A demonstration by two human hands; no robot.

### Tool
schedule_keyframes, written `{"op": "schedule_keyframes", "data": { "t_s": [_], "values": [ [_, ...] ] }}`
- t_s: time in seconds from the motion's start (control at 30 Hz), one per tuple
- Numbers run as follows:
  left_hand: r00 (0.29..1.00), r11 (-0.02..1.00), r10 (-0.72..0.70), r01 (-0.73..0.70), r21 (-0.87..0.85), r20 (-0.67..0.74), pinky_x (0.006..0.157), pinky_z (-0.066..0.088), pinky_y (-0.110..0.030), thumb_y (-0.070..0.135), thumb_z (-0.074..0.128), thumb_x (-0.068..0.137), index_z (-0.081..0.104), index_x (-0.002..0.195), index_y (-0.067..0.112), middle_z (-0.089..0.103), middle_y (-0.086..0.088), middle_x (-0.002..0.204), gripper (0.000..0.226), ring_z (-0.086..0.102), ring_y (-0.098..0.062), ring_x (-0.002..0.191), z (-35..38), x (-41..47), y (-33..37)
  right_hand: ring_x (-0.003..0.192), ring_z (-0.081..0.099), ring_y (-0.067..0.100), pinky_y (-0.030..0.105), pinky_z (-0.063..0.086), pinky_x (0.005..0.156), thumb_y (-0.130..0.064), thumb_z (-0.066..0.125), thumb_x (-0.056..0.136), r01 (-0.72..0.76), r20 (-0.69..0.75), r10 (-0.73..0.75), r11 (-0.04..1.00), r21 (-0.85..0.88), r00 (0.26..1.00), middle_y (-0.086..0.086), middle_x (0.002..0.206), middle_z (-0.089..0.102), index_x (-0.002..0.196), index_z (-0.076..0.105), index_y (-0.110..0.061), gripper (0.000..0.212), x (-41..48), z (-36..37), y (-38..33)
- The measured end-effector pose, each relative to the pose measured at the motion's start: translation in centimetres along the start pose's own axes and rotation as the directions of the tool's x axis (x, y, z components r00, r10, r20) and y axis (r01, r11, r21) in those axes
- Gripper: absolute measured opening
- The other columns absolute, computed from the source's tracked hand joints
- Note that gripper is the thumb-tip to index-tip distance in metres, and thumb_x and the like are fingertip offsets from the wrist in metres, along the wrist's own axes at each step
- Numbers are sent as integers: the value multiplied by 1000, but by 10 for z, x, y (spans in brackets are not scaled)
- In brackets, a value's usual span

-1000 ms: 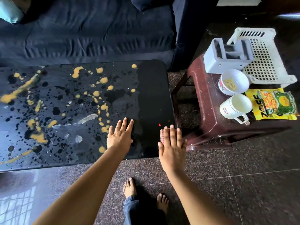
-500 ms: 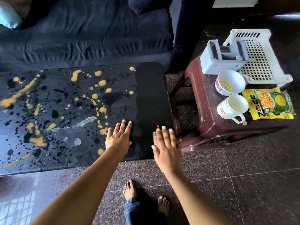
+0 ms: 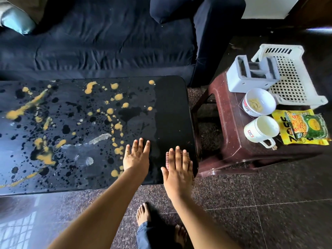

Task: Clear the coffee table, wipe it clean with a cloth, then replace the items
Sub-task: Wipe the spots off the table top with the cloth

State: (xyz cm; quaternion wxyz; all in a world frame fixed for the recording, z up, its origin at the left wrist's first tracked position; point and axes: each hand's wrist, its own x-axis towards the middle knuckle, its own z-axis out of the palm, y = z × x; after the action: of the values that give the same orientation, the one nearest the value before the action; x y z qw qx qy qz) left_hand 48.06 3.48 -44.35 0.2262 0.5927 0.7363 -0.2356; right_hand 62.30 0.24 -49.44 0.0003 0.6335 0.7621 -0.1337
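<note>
The black coffee table [image 3: 172, 105] is covered with yellow and dark splatters over its left and middle; its right strip looks wiped. My left hand [image 3: 137, 155] lies flat on the top near the front edge, fingers apart, holding nothing. My right hand [image 3: 177, 169] presses flat on a small pinkish checked cloth [image 3: 167, 159] at the table's near right corner. Only the cloth's left edge shows beside my fingers.
A brown plastic stool [image 3: 230, 141] stands right of the table, carrying a white basket [image 3: 291, 79], a grey holder [image 3: 251, 76], a bowl [image 3: 258, 102], a mug [image 3: 260, 132] and a yellow snack packet [image 3: 303, 128]. A dark sofa [image 3: 107, 42] runs behind. My bare feet [image 3: 143, 214] stand on the tiled floor.
My right hand has slid the cloth a little leftward and toward me near the table's right corner. My left hand has stayed flat in about the same spot.
</note>
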Motion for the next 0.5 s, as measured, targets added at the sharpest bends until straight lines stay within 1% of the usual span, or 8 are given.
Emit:
{"op": "schedule_keyframes", "data": {
  "t_s": [0.1, 0.2, 0.23, 0.3, 0.33, 0.37, 0.43, 0.5],
  "values": [
    [1000, 1000, 9, -10, -13, -19, 119, -5, -41, 14, 36, 100, -11, 151, 19, -16, -6, 159, 69, -13, -22, 147, -6, -1, -1, 136, 36, 34, 51, 38, 104, -39, 35, 88, 57, 19, -58, 998, 25, 998, 9, 150, 36, 141, 41, -18, 58, 12, -2, -10],
    [999, 998, 39, -40, -51, -21, 120, -2, -39, 10, 31, 99, -1, 153, 22, -7, -4, 161, 64, -7, -22, 148, -18, -1, -7, 134, 39, 31, 49, 40, 103, -39, 34, 88, 85, 29, -87, 995, 50, 996, 6, 149, 39, 142, 37, -19, 57, 38, -5, -17],
    [998, 996, 52, -54, -73, -35, 120, 2, -38, 11, 32, 98, 9, 152, 21, 3, -4, 161, 60, 0, -23, 148, -23, 2, -9, 134, 38, 30, 48, 39, 105, -40, 34, 88, 86, 21, -87, 995, 46, 996, 5, 149, 38, 142, 35, -20, 57, 52, -5, -20],
    [991, 989, 94, -103, -104, -91, 116, 16, -36, 14, 35, 96, 34, 142, 22, 32, -3, 152, 47, 22, -23, 142, -37, 9, -16, 135, 37, 29, 46, 31, 108, -40, 34, 89, 69, -3, -69, 996, 50, 998, 5, 149, 39, 142, 33, -20, 57, 78, -6, -24],
    [985, 984, 110, -127, -123, -134, 111, 22, -33, 14, 36, 95, 41, 135, 23, 44, -1, 144, 42, 31, -21, 135, -45, 17, -23, 134, 38, 29, 45, 30, 108, -38, 36, 88, 65, -11, -64, 996, 60, 998, 5, 148, 41, 142, 34, -19, 56, 94, -7, -29],
    [978, 979, 115, -141, -147, -173, 108, 26, -32, 15, 38, 94, 43, 133, 24, 48, 1, 139, 40, 36, -20, 131, -51, 24, -28, 133, 41, 30, 44, 33, 108, -34, 43, 87, 68, -18, -67, 995, 69, 998, 6, 145, 44, 140, 38, -18, 55, 105, -9, -33],
    [961, 966, 112, -165, -200, -251, 107, 27, -31, 18, 40, 94, 40, 136, 26, 45, 6, 141, 43, 35, -19, 132, -63, 46, -43, 126, 50, 32, 44, 44, 101, -21, 61, 79, 84, -48, -80, 993, 84, 996, 8, 137, 53, 132, 51, -12, 55, 128, -13, -41],
    [956, 958, 105, -171, -230, -273, 112, 23, -31, 20, 41, 95, 35, 141, 26, 33, 7, 151, 47, 25, -18, 140, -76, 71, -56, 115, 58, 33, 40, 50, 93, -12, 63, 71, 80, -118, -63, 985, 153, 991, 11, 124, 62, 122, 60, -6, 51, 150, -21, -47]
  ]
}}
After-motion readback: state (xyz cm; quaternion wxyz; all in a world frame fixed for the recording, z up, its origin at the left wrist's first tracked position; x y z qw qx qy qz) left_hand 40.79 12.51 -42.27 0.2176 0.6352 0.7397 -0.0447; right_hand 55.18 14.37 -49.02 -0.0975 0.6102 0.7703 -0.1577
